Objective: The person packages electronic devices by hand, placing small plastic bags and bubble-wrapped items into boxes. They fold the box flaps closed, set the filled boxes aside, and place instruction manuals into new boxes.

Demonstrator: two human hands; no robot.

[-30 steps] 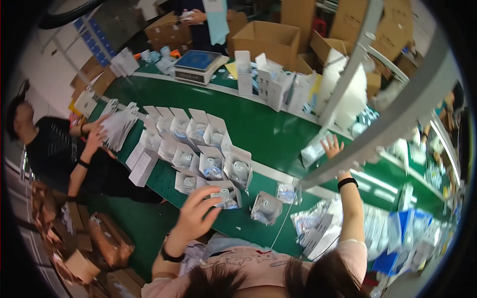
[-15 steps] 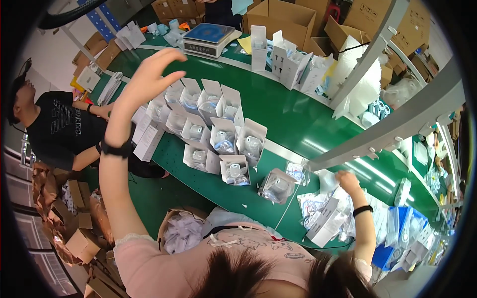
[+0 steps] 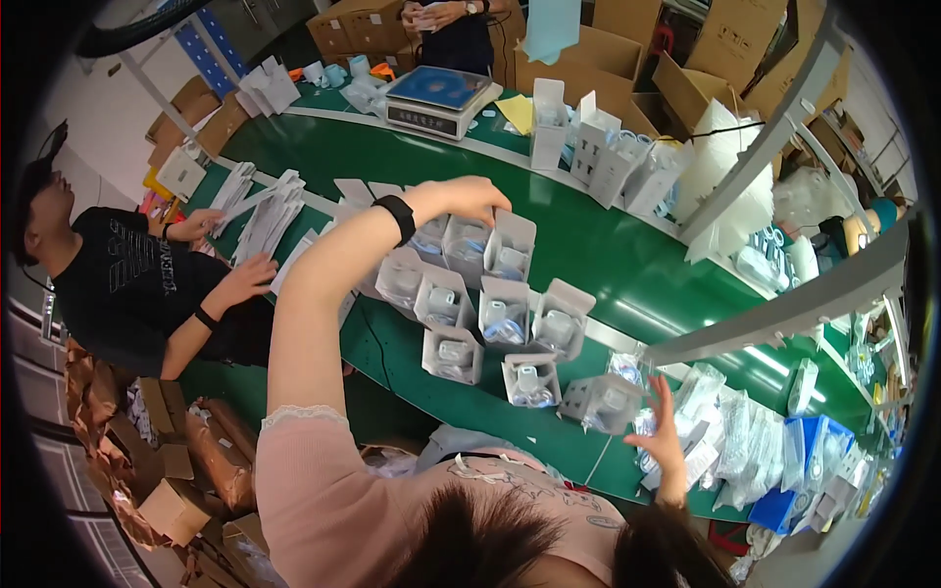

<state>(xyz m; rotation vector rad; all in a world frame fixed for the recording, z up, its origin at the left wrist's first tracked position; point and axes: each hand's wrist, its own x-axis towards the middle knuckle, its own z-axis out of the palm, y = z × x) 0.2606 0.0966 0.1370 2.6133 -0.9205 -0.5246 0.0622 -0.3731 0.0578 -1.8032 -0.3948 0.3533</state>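
Open white boxes (image 3: 505, 312) stand in rows on the green table, holding clear-wrapped pale devices with blue parts. My left arm stretches across them. The bent fingers of my left hand (image 3: 472, 199) close at the top flap of a white box (image 3: 512, 247) in the far row; the fingertips are partly hidden. My right hand (image 3: 662, 441) is raised with fingers spread and holds nothing. Beside it, a filled white box (image 3: 600, 402) sits tilted at the near right end of the group. Clear plastic bags (image 3: 701, 392) lie just beyond that hand.
At left a co-worker (image 3: 127, 255) handles flat white cartons (image 3: 270, 220). A blue-topped scale (image 3: 438, 101) and more white boxes (image 3: 613, 162) stand along the far side. A grey metal frame (image 3: 784, 304) crosses at right, near a blue bin (image 3: 809, 461).
My left hand has swung right and down onto the far boxes. My right hand has come nearer and spread its fingers. The co-worker's hands now reach over flat white cartons.
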